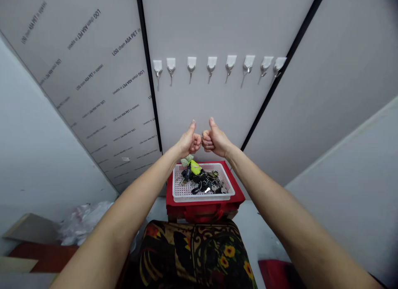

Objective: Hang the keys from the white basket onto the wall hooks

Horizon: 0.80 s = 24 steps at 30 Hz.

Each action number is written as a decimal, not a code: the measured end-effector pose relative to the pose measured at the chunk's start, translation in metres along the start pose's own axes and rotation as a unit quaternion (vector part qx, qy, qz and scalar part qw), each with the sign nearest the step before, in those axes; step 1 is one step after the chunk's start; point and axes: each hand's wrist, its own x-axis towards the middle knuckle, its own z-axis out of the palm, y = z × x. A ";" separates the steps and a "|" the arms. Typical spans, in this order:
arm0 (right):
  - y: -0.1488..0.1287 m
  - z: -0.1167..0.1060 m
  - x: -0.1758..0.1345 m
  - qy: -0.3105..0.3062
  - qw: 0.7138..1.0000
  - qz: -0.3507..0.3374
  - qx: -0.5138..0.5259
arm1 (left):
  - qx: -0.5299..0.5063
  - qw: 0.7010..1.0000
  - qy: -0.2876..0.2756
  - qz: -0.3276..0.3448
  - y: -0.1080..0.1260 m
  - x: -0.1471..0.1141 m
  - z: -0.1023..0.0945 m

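A: Landmark?

B: White basket [203, 198]. It's sitting on a red box [238, 196], just past the person's patterned clothing [194, 256].

A: Left hand [190, 140]?

B: Hovering above the basket's far edge, left half. Fingers are curling in tight, thumb is pointing up, nothing is showing in its grip.

A: Right hand [215, 140]?

B: Mirroring it above the basket's right half: fingers folding into a fist, thumb standing up, likewise gripping nothing visible. Knuckles are facing each other, nearly meeting; can't tell if they're touching.

A: Keys [214, 187]?

B: Lying heaped inside the basket, dark fobs mixing with metal. A yellow-green fob [195, 167] is resting toward the basket's far left, and a checked bow [187, 160] is lying at that rim.

A: Wall?

B: Eight hooks [212, 63] are running in a row on a grey panel [202, 102], high above the basket. A printed panel [102, 73] is standing to the basket's left.

A: Floor?

B: Crumpled plastic [82, 220] is lying left of the basket.
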 end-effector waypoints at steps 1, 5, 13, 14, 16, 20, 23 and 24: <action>0.008 0.000 0.000 0.016 1.000 -0.002 -0.021 | -0.007 1.000 0.010 -0.003 -0.006 0.001 -0.001; 0.058 -0.009 -0.006 0.067 0.969 -0.002 -0.238 | -0.007 0.997 0.067 -0.028 -0.041 0.000 -0.011; 0.125 -0.021 -0.019 -0.007 0.840 0.003 -0.543 | 0.046 0.993 0.092 -0.053 -0.085 -0.006 -0.013; 0.126 -0.020 -0.019 -0.008 0.835 -0.003 -0.550 | 0.053 0.993 0.091 -0.056 -0.086 -0.006 -0.011; 0.124 -0.020 -0.020 -0.011 0.834 -0.020 -0.551 | 0.071 0.992 0.087 -0.058 -0.087 -0.006 -0.008; 0.111 -0.024 -0.024 -0.030 0.887 -0.028 -0.460 | 0.105 0.990 0.082 -0.049 -0.091 -0.008 -0.005; 0.092 -0.026 -0.028 -0.021 0.929 0.001 -0.368 | 0.100 0.991 0.083 -0.040 -0.095 -0.010 0.001; 0.085 -0.026 -0.029 -0.014 0.940 0.004 -0.341 | 0.091 0.992 0.076 -0.035 -0.096 -0.011 0.004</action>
